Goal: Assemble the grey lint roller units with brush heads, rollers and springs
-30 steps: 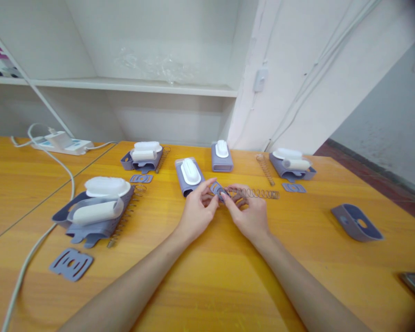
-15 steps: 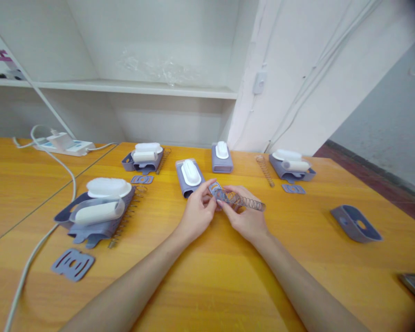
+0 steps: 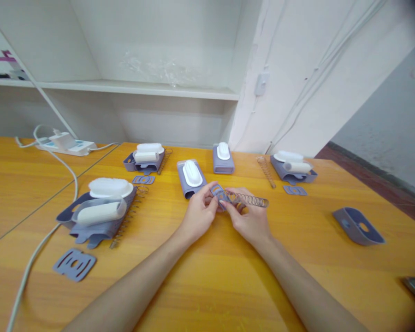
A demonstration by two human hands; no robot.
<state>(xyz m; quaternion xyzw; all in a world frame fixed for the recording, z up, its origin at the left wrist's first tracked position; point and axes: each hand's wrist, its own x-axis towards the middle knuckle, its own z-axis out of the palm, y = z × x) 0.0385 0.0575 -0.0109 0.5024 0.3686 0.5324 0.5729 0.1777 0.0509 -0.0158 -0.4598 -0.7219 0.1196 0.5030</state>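
Above the middle of the table, my left hand [image 3: 201, 208] pinches the left end of a small grey-purple slotted plate [image 3: 217, 190]. My right hand [image 3: 248, 216] is closed on a metal coil spring [image 3: 249, 199] where it meets that plate, and the spring's free end points right. Whether the spring is hooked into the plate's slots I cannot tell. Just behind my left hand stands a grey-purple case with a white oval cap [image 3: 192, 173]. A similar capped case [image 3: 223, 158] is farther back.
Part sets with cases, white rollers, springs and slotted plates lie at left [image 3: 100, 214], back left [image 3: 147, 159] and back right [image 3: 293, 166]. A grey-purple end cover [image 3: 358, 226] rests at right. A power strip [image 3: 67, 145] and white cable [image 3: 29, 267] occupy the left side.
The plate and spring have tilted slightly in my hands, with the spring's free end a little farther right. Both hands keep their hold, and the whole view has shifted slightly.
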